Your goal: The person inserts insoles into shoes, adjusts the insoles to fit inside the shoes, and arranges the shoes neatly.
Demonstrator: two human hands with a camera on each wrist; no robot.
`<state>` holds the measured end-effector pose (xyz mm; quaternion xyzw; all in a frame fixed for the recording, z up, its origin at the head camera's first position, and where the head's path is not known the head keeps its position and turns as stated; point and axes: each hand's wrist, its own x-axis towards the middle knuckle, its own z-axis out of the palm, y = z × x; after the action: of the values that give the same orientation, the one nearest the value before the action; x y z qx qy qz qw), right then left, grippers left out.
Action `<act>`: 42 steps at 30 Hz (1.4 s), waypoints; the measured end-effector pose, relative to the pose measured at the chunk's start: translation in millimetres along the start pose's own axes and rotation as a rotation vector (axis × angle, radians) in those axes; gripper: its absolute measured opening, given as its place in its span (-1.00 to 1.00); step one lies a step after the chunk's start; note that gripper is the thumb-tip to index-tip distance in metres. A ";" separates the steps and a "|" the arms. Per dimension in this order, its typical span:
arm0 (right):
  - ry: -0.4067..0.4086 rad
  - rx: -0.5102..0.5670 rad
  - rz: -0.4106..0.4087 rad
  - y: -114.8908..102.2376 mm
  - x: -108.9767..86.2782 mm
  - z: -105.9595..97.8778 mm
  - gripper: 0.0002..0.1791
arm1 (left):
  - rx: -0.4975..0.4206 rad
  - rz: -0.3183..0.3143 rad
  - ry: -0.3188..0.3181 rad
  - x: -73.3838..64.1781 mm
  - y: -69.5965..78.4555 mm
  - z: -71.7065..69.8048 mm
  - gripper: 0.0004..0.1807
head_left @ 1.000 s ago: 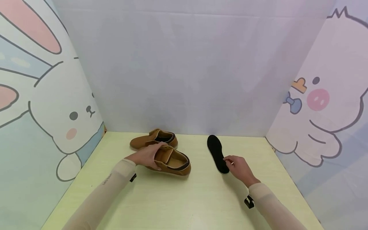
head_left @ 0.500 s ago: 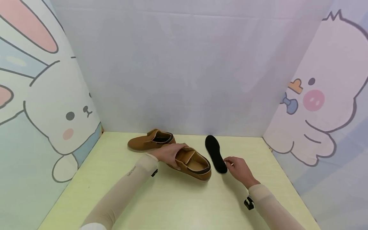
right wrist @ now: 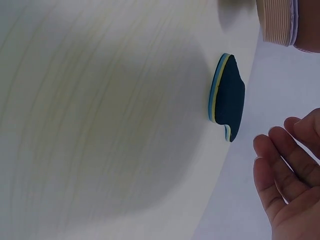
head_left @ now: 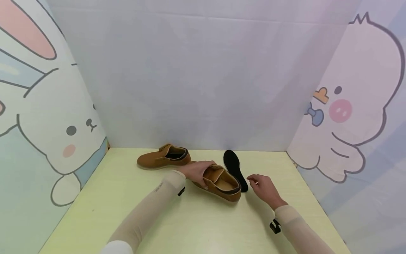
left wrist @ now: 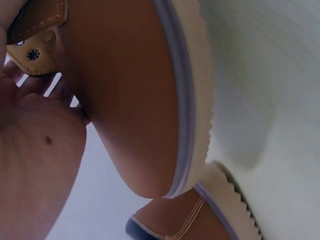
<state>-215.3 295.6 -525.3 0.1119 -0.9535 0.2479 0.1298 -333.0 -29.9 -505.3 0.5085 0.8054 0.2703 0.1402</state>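
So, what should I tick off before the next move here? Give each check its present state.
1. Left grip holding the low brown leather-look shoe: ok.
2. That shoe's opening facing up: ok.
3. Black foot-shaped insole lying on the pale yellow table: ok.
4. Right grip holding the insole: not ok, fingers apart from it.
5. Other brown leather-look shoe containing an insole: cannot tell, only a dark interior shows.

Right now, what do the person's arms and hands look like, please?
The left hand and right hand are bare. The left sleeve and right sleeve are beige; dark lettering marks the left, with white cloth further up. A small black fitting shows at each wrist.
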 end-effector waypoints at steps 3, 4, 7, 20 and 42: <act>-0.015 0.009 0.003 -1.0 0.3 0.0 -0.79 | -0.017 0.000 0.003 4.6 -4.7 5.2 -0.02; -0.017 0.009 0.005 -1.4 0.5 0.2 -0.80 | -0.015 0.002 0.004 6.2 -6.5 7.0 -0.02; -0.023 0.007 0.010 -2.3 0.7 0.4 -0.80 | 0.006 -0.012 0.000 10.3 -10.4 11.1 -0.02; -0.027 0.011 0.001 -4.5 -2.5 4.8 -0.79 | -0.035 -0.066 -0.065 12.5 -20.0 15.7 -0.03; -0.076 0.030 -0.080 -32.6 16.9 -0.8 -0.67 | -0.107 -0.099 0.044 -12.4 4.3 9.7 -0.29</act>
<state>-222.0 265.8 -505.0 0.1614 -0.9487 0.2523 0.1016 -319.4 -36.7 -511.3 0.4537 0.8168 0.3169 0.1629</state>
